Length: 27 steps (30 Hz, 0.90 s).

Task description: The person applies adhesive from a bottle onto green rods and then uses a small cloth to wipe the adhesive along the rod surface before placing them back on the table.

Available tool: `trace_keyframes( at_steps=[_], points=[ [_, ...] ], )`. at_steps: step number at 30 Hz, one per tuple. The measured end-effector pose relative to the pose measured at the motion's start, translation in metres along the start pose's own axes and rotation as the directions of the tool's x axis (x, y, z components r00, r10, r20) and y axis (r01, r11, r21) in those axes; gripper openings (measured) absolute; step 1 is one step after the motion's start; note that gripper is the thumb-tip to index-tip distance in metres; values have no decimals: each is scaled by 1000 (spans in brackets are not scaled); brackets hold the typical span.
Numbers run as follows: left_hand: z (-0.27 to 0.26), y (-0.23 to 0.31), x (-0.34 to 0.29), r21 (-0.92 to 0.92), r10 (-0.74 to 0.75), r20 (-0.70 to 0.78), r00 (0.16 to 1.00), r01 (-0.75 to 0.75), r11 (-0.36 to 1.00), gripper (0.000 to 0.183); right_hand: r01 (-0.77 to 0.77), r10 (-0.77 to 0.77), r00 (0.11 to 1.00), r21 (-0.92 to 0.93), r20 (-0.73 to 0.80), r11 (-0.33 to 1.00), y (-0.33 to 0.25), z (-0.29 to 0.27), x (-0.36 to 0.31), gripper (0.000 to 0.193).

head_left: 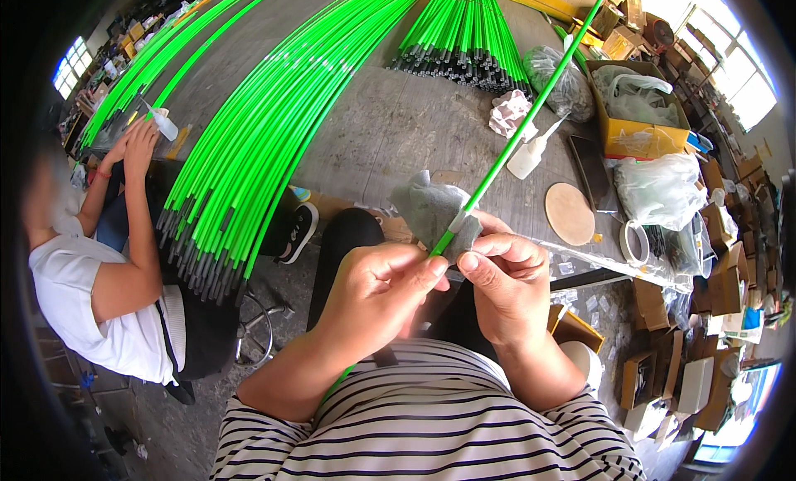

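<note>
Fingertips of left hand (377, 286) and right hand (506, 274) pinch green rod (506, 145), running toward 1 o'clock; grey cloth (431, 207) should stay snug against it.

We see a grey worktop (390, 124) carrying a wide fan of green rods (274, 124) with dark ends on the left, and a second bundle of green rods (468, 33) at the far middle. Further left, another strip of green rods (157, 62). Right side: round wooden disc (570, 213), white squeeze bottle (527, 156), dark flat tray (592, 172), tape roll (635, 241), yellow cardboard box (643, 133) with plastic bags (661, 191) near it. Crumpled white rag (508, 112) sits mid-worktop. A co-worker in a white shirt (83, 307) sits at left. Cardboard cartons (705, 348) are stacked on the floor at right.
</note>
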<state>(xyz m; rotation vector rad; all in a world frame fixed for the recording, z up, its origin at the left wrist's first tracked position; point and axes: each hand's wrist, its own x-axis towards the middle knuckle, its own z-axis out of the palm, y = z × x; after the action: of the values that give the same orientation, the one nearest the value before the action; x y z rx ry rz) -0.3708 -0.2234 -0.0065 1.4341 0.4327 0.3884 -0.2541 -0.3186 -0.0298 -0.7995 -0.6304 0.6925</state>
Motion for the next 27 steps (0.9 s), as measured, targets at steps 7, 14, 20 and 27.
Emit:
trace_keyframes(
  at_steps=[7,14,20,27],
  points=[
    [16,-6,-8,-191,62,-142,988,-89,977,15,-152,161,986,180,-40,972,-2,5,-4,9],
    [14,-10,-10,-256,115,-52,992,-125,958,14,-216,212,976,339,50,915,-1,-4,-1,12],
    [7,-3,-6,-452,-65,188,980,145,880,21,-203,211,977,331,13,921,7,-12,-1,15],
    [18,-12,-9,-331,37,-39,999,-47,942,19,-254,268,963,361,12,897,1,-10,-1,16]
  ],
)
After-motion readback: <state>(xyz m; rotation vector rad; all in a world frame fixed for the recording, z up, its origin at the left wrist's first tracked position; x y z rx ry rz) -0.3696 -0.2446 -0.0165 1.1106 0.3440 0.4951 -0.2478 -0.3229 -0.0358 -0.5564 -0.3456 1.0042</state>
